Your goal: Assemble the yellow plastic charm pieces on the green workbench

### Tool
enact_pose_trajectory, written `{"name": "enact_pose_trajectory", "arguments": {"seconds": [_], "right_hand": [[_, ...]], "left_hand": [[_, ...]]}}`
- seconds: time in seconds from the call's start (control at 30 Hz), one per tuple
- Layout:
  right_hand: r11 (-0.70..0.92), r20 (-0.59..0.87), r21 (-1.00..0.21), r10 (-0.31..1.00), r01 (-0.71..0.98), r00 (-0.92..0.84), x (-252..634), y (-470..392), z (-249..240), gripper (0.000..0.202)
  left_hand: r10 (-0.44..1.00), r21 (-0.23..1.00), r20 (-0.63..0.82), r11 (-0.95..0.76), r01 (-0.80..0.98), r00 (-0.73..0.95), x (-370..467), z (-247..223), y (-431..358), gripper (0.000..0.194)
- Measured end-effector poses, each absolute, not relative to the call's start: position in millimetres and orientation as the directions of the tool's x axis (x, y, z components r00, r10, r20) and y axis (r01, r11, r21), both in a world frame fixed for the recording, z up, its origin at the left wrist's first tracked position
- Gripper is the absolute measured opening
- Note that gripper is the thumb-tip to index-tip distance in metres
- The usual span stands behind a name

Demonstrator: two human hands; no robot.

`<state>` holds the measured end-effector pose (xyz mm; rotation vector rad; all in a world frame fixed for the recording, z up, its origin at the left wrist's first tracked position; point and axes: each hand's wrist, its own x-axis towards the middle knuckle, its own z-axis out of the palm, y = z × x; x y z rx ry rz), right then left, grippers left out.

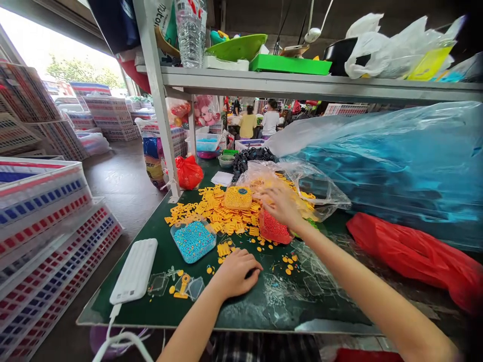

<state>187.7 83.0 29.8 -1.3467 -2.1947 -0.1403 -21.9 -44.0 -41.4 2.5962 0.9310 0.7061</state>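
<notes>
The left hand (238, 273) lies back-up on the green table (264, 314), its fingers loosely bent and together and its thumb apart; nothing shows in it, though its palm is hidden. The right hand (281, 202) is blurred by motion and reaches over the red beads (274, 229), its fingers spread and partly bent at the edge of the clear bag (327, 193); whether they grip anything cannot be told. That hand and wrist cover part of the red beads and of the yellow pieces (215, 208), which heap across the table and run on under the bag, where creases and glare blur their shapes. A tub of yellow beads (236, 200) sits on the heap with a small dark round piece (242, 191) on top, its detail too fine to read. The blue beads (194, 240) fill an open tray in front of the heap, left of centre. Nearer the left edge lies a white power bank (135, 271), its cable (124, 339) cut off at the bottom. On the right, the contents of a large blue plastic sack (392, 166) are indistinct, and a red plastic bundle (411, 251) fades into the dark frame edge.
</notes>
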Motion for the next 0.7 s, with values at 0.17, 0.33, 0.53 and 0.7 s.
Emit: {"name": "enact_pose_trajectory", "arguments": {"seconds": [0.17,0.33,0.53,0.7], "right_hand": [[0.523,0.300,0.040,0.806,0.851,-0.510,152,56,11,0.020],[0.430,0.149,0.183,0.877,0.884,-0.457,138,71,-2,0.039],[0.302,0.093,0.248,0.938,0.921,-0.333,129,84,-12,0.049],[0.325,0.111,0.237,0.927,0.916,-0.358,131,78,-9,0.044]], "left_hand": [[0.605,0.464,0.321,-0.771,0.436,0.728,-15,-40,-50,0.015],[0.579,0.466,0.289,-0.781,0.417,0.762,-13,-39,-51,0.013],[0.579,0.436,0.241,-0.782,0.446,0.779,-14,-45,-43,0.014],[0.655,0.423,0.278,-0.740,0.523,0.703,-16,-47,-38,0.017]]}}
